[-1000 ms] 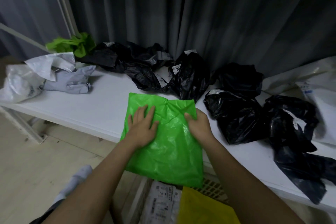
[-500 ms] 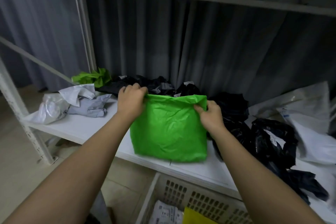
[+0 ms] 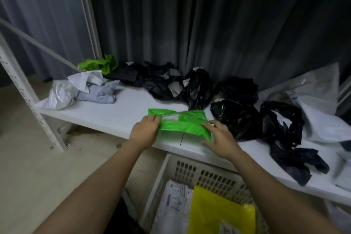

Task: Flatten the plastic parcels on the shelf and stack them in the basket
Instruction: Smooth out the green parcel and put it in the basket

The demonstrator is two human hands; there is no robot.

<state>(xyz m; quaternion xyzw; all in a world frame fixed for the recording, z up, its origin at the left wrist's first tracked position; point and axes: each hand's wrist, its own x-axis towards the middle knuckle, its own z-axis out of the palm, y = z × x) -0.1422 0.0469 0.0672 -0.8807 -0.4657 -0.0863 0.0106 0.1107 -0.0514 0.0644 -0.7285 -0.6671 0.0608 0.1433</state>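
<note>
Head view: a green parcel [image 3: 182,123] lies near the front edge of the white shelf [image 3: 114,114], at about 12 o'clock from the person. It looks folded or doubled over into a low band, with a pale label strip showing on top. The left hand [image 3: 145,132] pinches its left end, fingers curled over the plastic. The right hand [image 3: 221,138] lies at its right end, fingers extended along the lower right corner; whether they press flat or pinch the edge cannot be told. Holding both ends this way probably keeps the slippery film taut and squared, so it stays flat once lifted.

Behind it, from 11 to 2 o'clock, crumpled black parcels [image 3: 197,89] are heaped against the curtain, still puffed up and evidently waiting their turn. At 10 o'clock sit white and grey parcels [image 3: 83,87], with another green crumpled parcel [image 3: 98,63] just behind them. More white mailers [image 3: 319,104] lean at 2 o'clock.

The basket [image 3: 191,173] stands at 6 o'clock, directly beneath the shelf's front edge, likely so a flattened parcel can drop straight down. A yellow parcel [image 3: 216,213] and a white labelled one [image 3: 171,203] already lie flat inside. The green one seems nearly ready to join them.
</note>
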